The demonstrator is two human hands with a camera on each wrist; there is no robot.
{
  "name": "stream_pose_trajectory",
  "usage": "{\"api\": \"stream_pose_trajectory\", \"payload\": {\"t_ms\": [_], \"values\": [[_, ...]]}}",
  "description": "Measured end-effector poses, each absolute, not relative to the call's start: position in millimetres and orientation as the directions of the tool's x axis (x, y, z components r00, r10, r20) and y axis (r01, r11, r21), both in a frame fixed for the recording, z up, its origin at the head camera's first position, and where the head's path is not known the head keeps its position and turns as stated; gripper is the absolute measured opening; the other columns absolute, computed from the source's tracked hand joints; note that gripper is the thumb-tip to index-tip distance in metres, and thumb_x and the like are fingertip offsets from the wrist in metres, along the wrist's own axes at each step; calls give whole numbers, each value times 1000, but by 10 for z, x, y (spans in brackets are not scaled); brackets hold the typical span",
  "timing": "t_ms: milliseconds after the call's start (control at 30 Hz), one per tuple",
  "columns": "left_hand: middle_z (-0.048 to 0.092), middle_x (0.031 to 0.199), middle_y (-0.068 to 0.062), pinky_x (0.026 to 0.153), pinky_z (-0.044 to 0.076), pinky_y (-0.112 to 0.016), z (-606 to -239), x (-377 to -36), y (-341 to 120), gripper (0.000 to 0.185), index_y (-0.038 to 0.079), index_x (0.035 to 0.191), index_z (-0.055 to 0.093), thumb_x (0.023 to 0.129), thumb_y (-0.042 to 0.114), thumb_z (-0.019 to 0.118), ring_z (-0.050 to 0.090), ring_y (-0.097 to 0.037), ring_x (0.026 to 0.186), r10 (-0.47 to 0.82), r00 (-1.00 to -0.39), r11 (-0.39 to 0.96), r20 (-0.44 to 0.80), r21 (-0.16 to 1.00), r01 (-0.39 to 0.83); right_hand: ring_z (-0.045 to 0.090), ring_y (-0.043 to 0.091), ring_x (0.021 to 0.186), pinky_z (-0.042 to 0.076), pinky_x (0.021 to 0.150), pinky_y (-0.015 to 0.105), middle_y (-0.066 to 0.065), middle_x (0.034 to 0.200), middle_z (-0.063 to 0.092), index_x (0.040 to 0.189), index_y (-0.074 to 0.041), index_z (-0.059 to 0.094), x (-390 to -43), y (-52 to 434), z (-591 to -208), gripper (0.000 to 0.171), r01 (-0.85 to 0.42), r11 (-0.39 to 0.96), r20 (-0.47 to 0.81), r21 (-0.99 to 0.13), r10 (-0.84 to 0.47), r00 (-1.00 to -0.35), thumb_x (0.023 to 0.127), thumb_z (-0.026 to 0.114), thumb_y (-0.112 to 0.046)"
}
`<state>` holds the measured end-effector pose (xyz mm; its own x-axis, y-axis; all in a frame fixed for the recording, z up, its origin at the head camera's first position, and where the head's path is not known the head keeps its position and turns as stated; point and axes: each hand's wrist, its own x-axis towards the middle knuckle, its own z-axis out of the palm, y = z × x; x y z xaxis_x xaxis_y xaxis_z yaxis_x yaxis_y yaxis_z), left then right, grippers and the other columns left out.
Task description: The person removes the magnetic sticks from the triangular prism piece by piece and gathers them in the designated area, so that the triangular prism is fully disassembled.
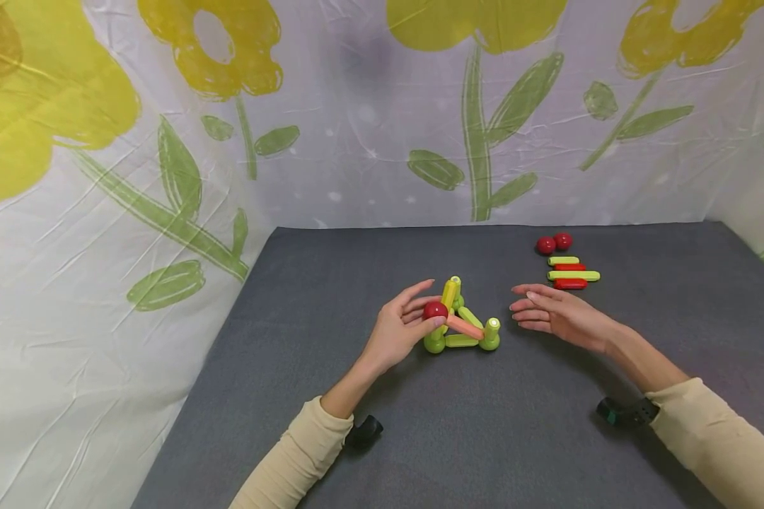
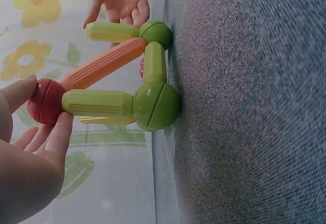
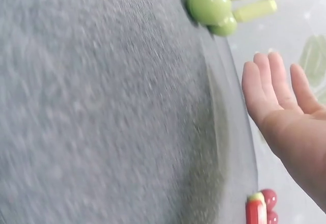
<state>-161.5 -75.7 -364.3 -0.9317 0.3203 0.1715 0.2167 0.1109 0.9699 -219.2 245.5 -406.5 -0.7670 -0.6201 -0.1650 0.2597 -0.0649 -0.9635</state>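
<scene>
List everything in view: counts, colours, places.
Table: 1, dark grey, foreground
Floral cloth: count unclear, white, yellow and green, around table
Green balls: 3, green, mid-table
Joined rods: count unclear, lime, yellow, orange, mid-table
Held ball: 1, red, atop joined rods
Loose balls: 2, red, far right
Loose rods: 2 lime, 2 red, by loose balls
Wrist devices: 2, black, at wrists
Sleeves: 2, beige, forearms
Left hand: 1, pinching held ball
Right hand: 1, empty, right of joined rods

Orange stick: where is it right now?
In the head view, right of centre, the orange stick slants down from the red ball pinched by the left hand to the rightmost green ball.
</scene>
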Motion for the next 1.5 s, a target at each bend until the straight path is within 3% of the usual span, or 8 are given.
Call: {"api": "stream_pose_trajectory", "payload": {"t_ms": [333, 700, 933, 1100, 1500], "values": [[55, 128, -24, 93, 47, -32, -3641, -1618, -748, 61, -2, 141, 42, 86, -2, 69, 56, -34, 116, 322, -932, 103, 165, 973, 207, 53, 22, 116, 43, 99, 34, 10, 126, 52, 141, 1, 31, -2146, 2306, -4146, 44, 177, -7, -124, -984, -687, -716, 101, 46, -5], [55, 127, -25, 92, 47, -32, -3645, -1611, -742, 61, -1, 140, 43, 86, -2, 69, 56, -34, 115, 319, -932, 109, 174, 970, 218, 50, 21, 115, 45, 96, 34, 15, 131, 46, 138, 8, 33, -2072, 2120, -4120, 52, 137, 112, -177, -984, -635, -752, 95, 59, -5], [56, 128, -23, 92, 47, -31, -3656, -1621, -738, 60, -1, 140, 43, 86, -1, 69, 56, -32, 115, 317, -934, 113, 167, 971, 212, 52, 24, 113, 48, 90, 30, 17, 126, 53, 128, 6, 51, -2051, 2044, -4132, 45, 61, 181, -158, -982, -590, -792, 90, 68, -9], [56, 127, -23, 92, 47, -32, -3658, -1627, -734, 60, -1, 140, 44, 86, -1, 70, 57, -32, 115, 312, -936, 116, 165, 971, 210, 56, 25, 108, 50, 87, 31, 11, 115, 59, 121, 5, 57, -2052, 2040, -4160, 37, 0, 189, -113, -982, -587, -802, 88, 69, -7], [55, 127, -26, 93, 46, -34, -3646, -1626, -745, 60, -3, 140, 43, 85, -3, 69, 56, -35, 115, 320, -930, 111, 180, 968, 226, 60, 23, 101, 53, 82, 29, 17, 112, 60, 116, 3, 60, -2003, 2015, -4206, 33, -226, 203, 74, -953, -567, -820, 85, 70, -1]]}}
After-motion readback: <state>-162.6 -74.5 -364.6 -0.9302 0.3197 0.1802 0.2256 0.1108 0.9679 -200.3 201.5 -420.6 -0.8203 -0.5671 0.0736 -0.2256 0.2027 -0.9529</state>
